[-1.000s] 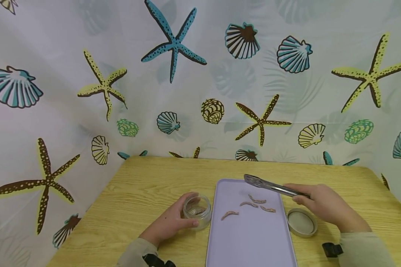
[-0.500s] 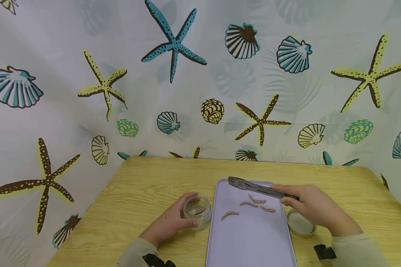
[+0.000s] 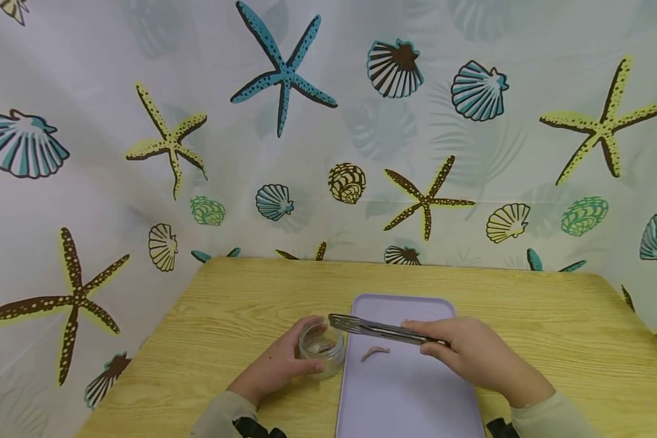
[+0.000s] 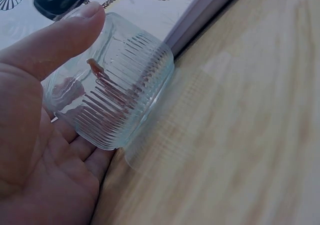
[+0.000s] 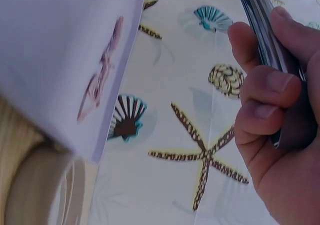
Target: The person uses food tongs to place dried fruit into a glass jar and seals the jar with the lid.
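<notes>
My left hand [image 3: 271, 364] grips a small clear glass jar [image 3: 333, 364], thumb on one side and fingers round the other. The open jar stands on the table; brown dried pieces [image 4: 107, 82] show through its ribbed wall in the left wrist view. My right hand [image 3: 479, 356] holds metal tongs [image 3: 380, 330] by the handle end, the tips over the jar's mouth. Whether the tips pinch anything cannot be seen. One curved brown dried piece [image 3: 375, 353] lies on the lilac tray [image 3: 407, 401]; more pieces [image 5: 102, 75] show in the right wrist view, hidden by my right hand in the head view.
A round beige lid [image 5: 37, 192] sits beside the tray in the right wrist view; my right arm covers it in the head view. The wooden table [image 3: 241, 298] ends at a curtain [image 3: 317, 140] printed with shells and starfish, behind and at both sides.
My right hand has carried the tongs leftward across the tray, from its right edge to the jar's mouth, covering several pieces and the lid. My left hand and the jar stay put.
</notes>
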Tool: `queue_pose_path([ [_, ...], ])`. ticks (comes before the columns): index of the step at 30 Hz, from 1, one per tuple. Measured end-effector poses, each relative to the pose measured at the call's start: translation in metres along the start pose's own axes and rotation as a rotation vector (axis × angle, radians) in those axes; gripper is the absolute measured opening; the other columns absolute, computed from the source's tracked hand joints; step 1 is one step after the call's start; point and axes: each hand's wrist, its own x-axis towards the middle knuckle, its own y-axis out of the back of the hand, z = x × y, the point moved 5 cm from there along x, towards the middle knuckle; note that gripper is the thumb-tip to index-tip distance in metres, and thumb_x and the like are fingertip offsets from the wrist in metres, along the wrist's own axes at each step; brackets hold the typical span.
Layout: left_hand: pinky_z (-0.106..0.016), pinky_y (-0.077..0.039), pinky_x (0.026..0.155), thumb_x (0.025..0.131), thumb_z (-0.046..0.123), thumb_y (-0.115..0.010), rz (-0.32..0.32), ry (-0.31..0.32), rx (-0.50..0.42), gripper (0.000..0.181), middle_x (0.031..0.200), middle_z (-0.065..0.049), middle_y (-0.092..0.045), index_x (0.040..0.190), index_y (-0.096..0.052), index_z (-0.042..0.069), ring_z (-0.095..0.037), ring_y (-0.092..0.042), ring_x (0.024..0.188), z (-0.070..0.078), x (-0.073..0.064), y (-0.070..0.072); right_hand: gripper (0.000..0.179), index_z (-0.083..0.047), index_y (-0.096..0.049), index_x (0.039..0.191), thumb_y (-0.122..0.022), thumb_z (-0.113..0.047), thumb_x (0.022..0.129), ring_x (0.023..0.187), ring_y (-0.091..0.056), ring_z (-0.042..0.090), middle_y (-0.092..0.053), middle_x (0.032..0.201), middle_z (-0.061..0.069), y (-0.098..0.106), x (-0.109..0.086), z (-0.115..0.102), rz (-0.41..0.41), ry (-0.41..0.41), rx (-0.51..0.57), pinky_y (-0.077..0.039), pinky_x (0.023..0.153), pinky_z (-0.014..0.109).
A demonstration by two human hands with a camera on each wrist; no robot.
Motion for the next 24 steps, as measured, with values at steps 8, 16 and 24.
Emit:
queue_pose_path([
  [8, -0.045, -0.036, 0.108, 0.085, 0.033, -0.084, 0.007, 0.025, 0.008, 0.089, 0.152, -0.004, -0.041, 0.157, -0.032, 0.025, -0.023, -0.048, 0.13, 0.0, -0.002, 0.001, 0.043, -0.035, -0.062, 0.14, -0.068, -0.032, 0.098, 0.115, -0.064, 0.011, -0.065, 0.133, -0.009, -0.01, 0.004, -0.016, 0.025, 0.04, -0.034, -0.052, 0.075, 0.027],
  [16, -0.047, -0.035, 0.109, 0.086, 0.033, -0.083, 0.007, 0.038, 0.003, 0.088, 0.152, -0.005, -0.042, 0.156, -0.033, 0.026, -0.024, -0.048, 0.13, -0.002, -0.002, 0.0, 0.045, -0.035, -0.061, 0.142, -0.068, -0.033, 0.098, 0.107, -0.066, 0.007, -0.068, 0.127, -0.007, -0.014, 0.005, -0.018, 0.028, 0.073, -0.03, -0.053, 0.074, 0.028],
  [24, -0.049, -0.03, 0.114, 0.085, 0.033, -0.084, 0.006, 0.015, 0.002, 0.088, 0.152, -0.002, -0.043, 0.156, -0.032, 0.023, -0.023, -0.043, 0.137, 0.0, -0.001, -0.001, 0.046, -0.032, -0.059, 0.144, -0.067, -0.033, 0.098, 0.092, -0.062, -0.001, -0.068, 0.107, -0.019, -0.012, 0.003, -0.015, -0.012, 0.043, -0.045, -0.052, 0.075, 0.03],
])
